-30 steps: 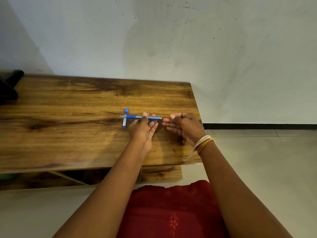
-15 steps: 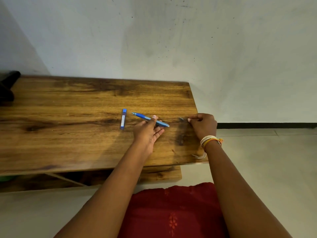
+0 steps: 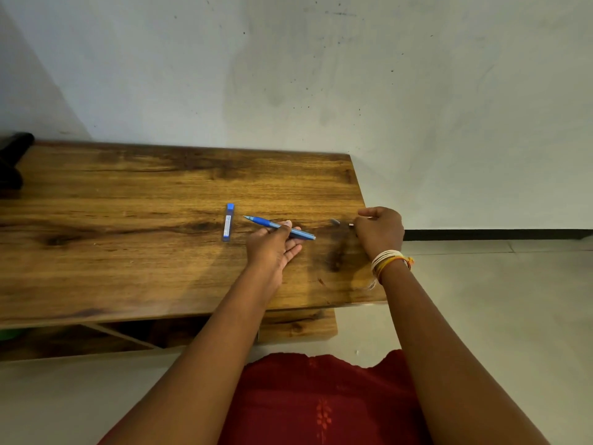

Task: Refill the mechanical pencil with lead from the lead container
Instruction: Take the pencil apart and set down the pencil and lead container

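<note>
A blue mechanical pencil (image 3: 261, 222) is held in my left hand (image 3: 274, 245), tip pointing up-left, its rear end toward the right. The blue lead container (image 3: 228, 221) lies on the wooden table (image 3: 128, 252) just left of the pencil tip, untouched. My right hand (image 3: 380, 231) rests near the table's right edge, fingers pinched on a small white piece (image 3: 350, 225). A small grey cap-like piece (image 3: 335, 221) lies on the table just left of that hand.
A dark object (image 3: 12, 162) sits at the table's far left edge. The table's right edge runs beside my right hand, with pale floor (image 3: 497, 300) beyond. A lower shelf (image 3: 96, 335) shows under the tabletop. A white wall stands behind.
The pencil was lifted off the lead container and turned so its tip angles up-left. My right hand pulled away to the right with a small piece from the pencil's rear end.
</note>
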The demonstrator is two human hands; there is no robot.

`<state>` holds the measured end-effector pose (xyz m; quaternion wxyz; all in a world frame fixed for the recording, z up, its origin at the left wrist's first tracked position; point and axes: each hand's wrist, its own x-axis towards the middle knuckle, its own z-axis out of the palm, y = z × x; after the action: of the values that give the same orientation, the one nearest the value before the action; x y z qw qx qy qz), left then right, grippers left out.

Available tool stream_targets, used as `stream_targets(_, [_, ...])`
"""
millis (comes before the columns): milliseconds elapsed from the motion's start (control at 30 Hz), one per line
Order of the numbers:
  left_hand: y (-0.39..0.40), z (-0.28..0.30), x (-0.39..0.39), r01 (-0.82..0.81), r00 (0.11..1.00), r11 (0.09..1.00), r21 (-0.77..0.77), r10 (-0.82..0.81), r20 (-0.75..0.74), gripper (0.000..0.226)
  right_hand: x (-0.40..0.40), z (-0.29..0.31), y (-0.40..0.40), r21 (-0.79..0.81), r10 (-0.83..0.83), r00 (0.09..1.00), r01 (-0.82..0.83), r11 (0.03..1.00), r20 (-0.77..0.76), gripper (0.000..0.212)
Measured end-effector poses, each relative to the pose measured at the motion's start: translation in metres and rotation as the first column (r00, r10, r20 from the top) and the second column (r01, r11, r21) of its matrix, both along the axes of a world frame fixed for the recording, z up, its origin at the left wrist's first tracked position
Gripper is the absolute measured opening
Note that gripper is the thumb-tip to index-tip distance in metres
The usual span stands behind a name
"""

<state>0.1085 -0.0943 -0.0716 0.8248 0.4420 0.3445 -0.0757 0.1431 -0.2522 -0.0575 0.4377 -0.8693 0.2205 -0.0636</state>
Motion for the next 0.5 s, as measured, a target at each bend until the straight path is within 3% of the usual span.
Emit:
stream_targets(100, [-0.004,0.000,0.002,-0.001,1.000,1.000,-0.008,0.001,0.006,0.006,-0.004,0.006,0.017,0.005,0.222,0.975,-0.222,0.975,-0.028,0.015])
stream_targets(167, [-0.006,-0.001,0.003,-0.004,1.000,1.000,0.001,0.004,0.007,0.008,-0.011,0.005,0.028,-0.044,0.417,0.903,-0.423,0.905,-0.103,0.024])
stream_targets(233, [-0.006,-0.001,0.003,-0.004,1.000,1.000,0.012,0.004,0.007,0.008,-0.014,0.000,0.034,-0.109,0.499,0.858,-0.512,0.852,-0.123,0.023])
stream_targets(367, [-0.009,-0.001,0.005,0.001,1.000,0.999,0.051,-0.002,0.019,0.007,-0.012,-0.005,0.034,-0.146,0.468,0.880,-0.474,0.868,-0.077,0.017])
stream_targets(500, [-0.007,0.001,0.006,0.005,0.999,0.994,0.112,-0.009,0.040,0.004,-0.010,-0.006,0.032,-0.212,0.298,0.953,-0.302,0.929,-0.053,0.020])
